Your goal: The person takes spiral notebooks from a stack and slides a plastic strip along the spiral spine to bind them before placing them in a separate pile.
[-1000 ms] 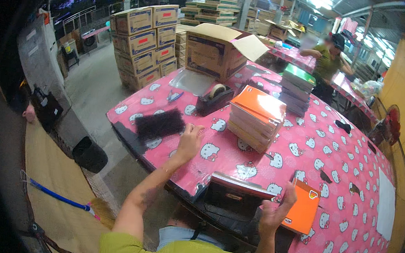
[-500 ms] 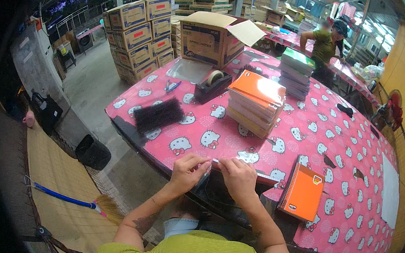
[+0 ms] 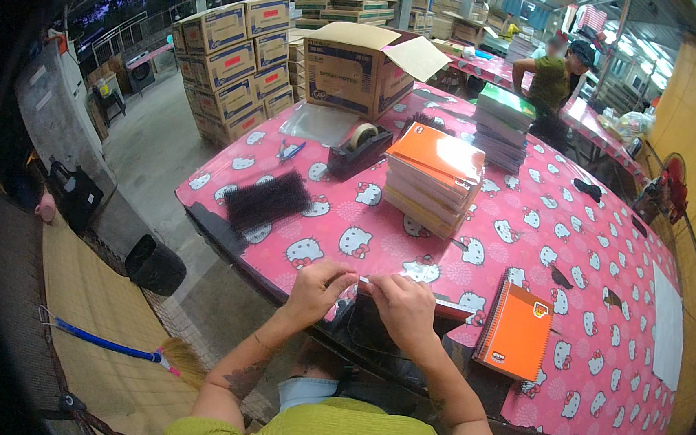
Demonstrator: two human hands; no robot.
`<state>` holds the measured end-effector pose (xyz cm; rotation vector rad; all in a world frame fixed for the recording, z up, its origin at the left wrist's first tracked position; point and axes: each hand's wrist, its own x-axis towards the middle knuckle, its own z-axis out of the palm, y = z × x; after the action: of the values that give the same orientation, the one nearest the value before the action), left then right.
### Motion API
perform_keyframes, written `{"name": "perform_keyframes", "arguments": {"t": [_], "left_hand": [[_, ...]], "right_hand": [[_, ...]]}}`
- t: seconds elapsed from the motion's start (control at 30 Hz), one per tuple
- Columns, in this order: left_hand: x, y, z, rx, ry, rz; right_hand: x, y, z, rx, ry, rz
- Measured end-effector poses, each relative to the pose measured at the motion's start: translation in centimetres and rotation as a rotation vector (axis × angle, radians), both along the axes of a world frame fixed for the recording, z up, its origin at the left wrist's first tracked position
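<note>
Head view, looking down. My left hand [image 3: 315,287] and right hand [image 3: 405,305] meet at the near edge of the pink cartoon-print table [image 3: 606,262], fingers pinched closed on a thin flat item [image 3: 366,283] held between them. The item spans the small gap between the two hands, just above the table edge; it appears pale and narrow, but I cannot tell what it is. A dark object [image 3: 372,326] lies below the hands, partly hidden. An orange spiral notebook [image 3: 516,330] lies just right of the right hand. A stack of orange-topped notebooks [image 3: 431,177], a tape dispenser [image 3: 359,150] and a black bristly bundle [image 3: 268,200] lie farther away.
</note>
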<state>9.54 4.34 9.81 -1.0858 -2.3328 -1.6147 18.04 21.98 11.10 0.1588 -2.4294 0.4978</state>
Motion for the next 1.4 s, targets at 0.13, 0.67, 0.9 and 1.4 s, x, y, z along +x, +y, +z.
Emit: {"name": "perform_keyframes", "arguments": {"t": [0.13, 0.67, 0.9, 1.4], "left_hand": [[-1.5, 0.0, 0.0, -0.035, 0.272, -0.099], [-2.4, 0.5, 1.9, -0.321, 0.290, -0.260], [-2.7, 1.0, 1.7, -0.330, 0.350, -0.248], [0.8, 4.9, -3.6, -0.876, 0.818, 0.371]], "right_hand": [[0.0, 0.1, 0.1, 0.023, -0.029, 0.012], [0.6, 2.2, 1.3, -0.024, -0.069, 0.116], [2.6, 3.5, 1.9, 0.027, -0.225, 0.010], [2.1, 4.9, 1.0, 0.026, -0.205, 0.059]]}}
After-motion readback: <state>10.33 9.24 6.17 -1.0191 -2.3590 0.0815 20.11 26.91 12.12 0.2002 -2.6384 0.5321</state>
